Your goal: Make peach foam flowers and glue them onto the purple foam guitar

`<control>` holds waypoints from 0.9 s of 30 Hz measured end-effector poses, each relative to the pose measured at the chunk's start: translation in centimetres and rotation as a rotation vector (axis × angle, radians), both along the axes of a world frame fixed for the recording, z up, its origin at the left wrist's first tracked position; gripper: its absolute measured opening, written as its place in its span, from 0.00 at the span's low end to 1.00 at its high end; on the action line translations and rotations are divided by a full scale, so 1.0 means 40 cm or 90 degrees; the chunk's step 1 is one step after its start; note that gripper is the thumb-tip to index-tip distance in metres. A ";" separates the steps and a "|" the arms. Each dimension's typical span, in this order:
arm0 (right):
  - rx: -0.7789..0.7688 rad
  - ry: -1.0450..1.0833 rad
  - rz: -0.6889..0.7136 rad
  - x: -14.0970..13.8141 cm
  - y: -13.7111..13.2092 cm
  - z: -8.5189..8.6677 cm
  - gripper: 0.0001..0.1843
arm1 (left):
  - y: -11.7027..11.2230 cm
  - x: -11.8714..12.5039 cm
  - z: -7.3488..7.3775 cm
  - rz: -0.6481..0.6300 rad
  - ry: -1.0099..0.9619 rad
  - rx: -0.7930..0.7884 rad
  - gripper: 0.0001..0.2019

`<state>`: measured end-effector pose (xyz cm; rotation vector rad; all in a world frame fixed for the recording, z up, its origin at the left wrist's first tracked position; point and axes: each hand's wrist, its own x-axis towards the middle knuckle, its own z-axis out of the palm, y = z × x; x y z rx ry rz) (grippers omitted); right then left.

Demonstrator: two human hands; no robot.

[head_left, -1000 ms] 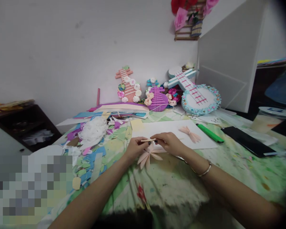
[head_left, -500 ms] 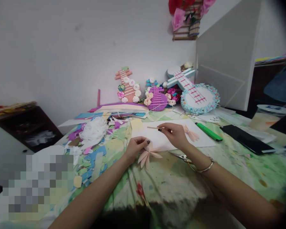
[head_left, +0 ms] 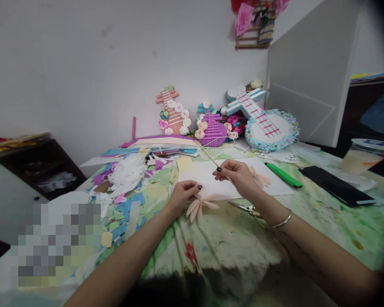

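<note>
Head view: two hands, pink petal cluster and thin stick at a cluttered craft table.

Left hand (head_left: 182,196) closed, pinching the pink petal cluster (head_left: 201,207) at its centre, petals fanned down over the near edge of the white sheet (head_left: 205,179). Right hand (head_left: 238,175) closed on the thin stick (head_left: 207,154), its free end slanting up and away to the left, above the sheet. Second pink petal piece (head_left: 261,180) just beside the right hand. Green marker (head_left: 283,175) further right; scissors (head_left: 243,207) near the right wrist.
</note>
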<state>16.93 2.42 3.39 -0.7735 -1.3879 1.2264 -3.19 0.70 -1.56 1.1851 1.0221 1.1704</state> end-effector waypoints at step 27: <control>0.347 -0.495 -0.063 -0.011 -0.006 -0.029 0.12 | -0.008 0.004 0.030 0.038 -0.165 -0.033 0.12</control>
